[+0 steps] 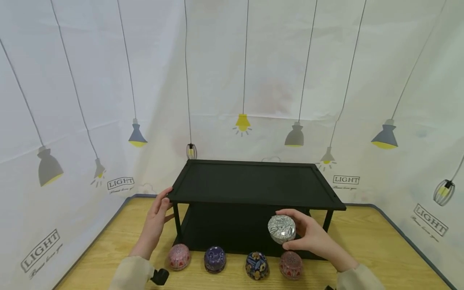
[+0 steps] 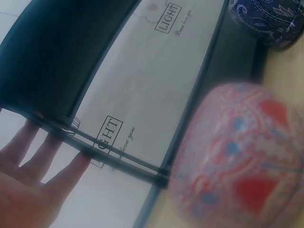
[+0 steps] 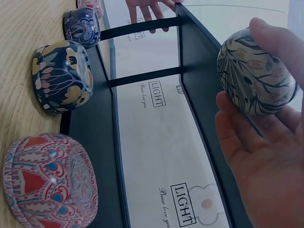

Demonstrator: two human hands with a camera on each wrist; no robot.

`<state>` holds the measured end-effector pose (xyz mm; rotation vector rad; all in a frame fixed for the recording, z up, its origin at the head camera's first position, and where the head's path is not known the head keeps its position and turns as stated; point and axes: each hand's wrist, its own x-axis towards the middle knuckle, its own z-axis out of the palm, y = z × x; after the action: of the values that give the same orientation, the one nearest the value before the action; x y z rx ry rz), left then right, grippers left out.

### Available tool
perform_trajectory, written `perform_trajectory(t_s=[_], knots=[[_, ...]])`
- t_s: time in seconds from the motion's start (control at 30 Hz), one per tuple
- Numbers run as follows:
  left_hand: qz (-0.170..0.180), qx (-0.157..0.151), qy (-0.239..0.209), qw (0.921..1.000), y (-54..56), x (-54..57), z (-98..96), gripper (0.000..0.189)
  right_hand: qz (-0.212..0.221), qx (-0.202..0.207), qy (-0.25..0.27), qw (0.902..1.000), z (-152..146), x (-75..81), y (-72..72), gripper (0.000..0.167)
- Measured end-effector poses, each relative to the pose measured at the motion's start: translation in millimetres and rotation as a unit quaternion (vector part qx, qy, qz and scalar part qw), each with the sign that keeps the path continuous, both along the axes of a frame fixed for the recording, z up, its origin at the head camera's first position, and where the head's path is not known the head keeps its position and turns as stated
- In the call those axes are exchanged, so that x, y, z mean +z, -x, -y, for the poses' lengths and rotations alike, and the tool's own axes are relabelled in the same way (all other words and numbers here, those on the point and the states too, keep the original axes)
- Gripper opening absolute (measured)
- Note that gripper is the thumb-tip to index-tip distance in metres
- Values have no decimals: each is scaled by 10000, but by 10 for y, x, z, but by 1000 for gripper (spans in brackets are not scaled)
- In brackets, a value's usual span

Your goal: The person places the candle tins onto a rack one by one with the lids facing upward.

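Note:
My right hand (image 1: pixel 308 233) holds a round tin (image 1: pixel 282 228) with a grey-and-white leaf pattern, thumb on one side and fingers on the other. It is raised in front of the black two-tier shelf (image 1: pixel 253 183), and the right wrist view shows the tin (image 3: pixel 256 73) close up. At the shelf's left front corner, my left hand (image 1: pixel 156 221) touches the top board's edge with extended fingers. Along the shelf's front stand a pink tin (image 1: pixel 179 257), a purple tin (image 1: pixel 215 259), a dark blue floral tin (image 1: pixel 257 266) and a red patterned tin (image 1: pixel 291 265).
The shelf stands on a wooden table (image 1: pixel 119 237), its lower board (image 1: pixel 232 229) just behind the row of tins. A white backdrop (image 1: pixel 217 80) printed with hanging lamps encloses the back and sides. Thin black posts (image 1: pixel 177 219) hold up the top board.

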<state>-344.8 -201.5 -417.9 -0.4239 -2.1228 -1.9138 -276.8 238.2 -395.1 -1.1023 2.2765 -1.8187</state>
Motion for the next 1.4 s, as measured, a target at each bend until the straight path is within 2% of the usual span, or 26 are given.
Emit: perform_trajectory(t_s=[0.43,0.7,1.1,1.4], knots=[[-42,28,-37,10000,-7,18,18,48,-59,-134,-136,9998,57,131,20,63],[53,7,-23,10000,-5,-20,22,47,-124,-109,-103,9998,139,164,30,65],[-10,-15,-26,10000,21,-20,17,47,-421,208,8,9989,268,229,104,66],[-48,-5,-5,10000,31,-19,12,46,-485,323,3,9983,336,253,140,65]])
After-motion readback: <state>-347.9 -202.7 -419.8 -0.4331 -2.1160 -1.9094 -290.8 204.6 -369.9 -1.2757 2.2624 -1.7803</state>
